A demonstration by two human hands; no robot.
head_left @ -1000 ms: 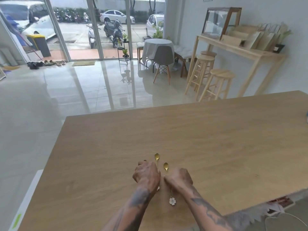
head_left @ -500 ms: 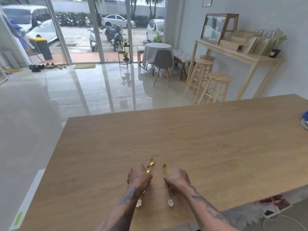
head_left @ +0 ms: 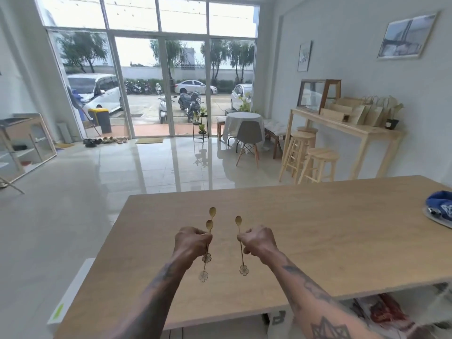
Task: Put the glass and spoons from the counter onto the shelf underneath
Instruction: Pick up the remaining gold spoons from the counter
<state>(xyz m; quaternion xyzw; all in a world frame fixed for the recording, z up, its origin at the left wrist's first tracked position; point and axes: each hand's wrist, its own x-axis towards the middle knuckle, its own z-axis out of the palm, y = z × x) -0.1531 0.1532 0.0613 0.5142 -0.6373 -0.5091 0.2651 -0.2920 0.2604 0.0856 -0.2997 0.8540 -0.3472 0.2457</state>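
Observation:
My left hand (head_left: 192, 243) is closed around two thin gold spoons (head_left: 209, 225), bowls pointing away from me and flower-shaped handle ends hanging below the fist. My right hand (head_left: 258, 242) grips a single gold spoon (head_left: 238, 221) of the same kind, its flower end dangling under the hand. Both hands are raised above the wooden counter (head_left: 318, 228), side by side and a little apart. No glass is in view. Part of the space under the counter (head_left: 381, 311) shows at the lower right, with red packaging in it.
A blue cloth on a grey plate (head_left: 440, 211) lies at the counter's right edge. Beyond the counter are a shiny tiled floor, wooden stools (head_left: 315, 162), a side table with paper bags, and glass doors.
Both hands have lifted off the counter with the spoons in them; before, they were pressed down on the spoons lying on the wood. The camera has tilted upward.

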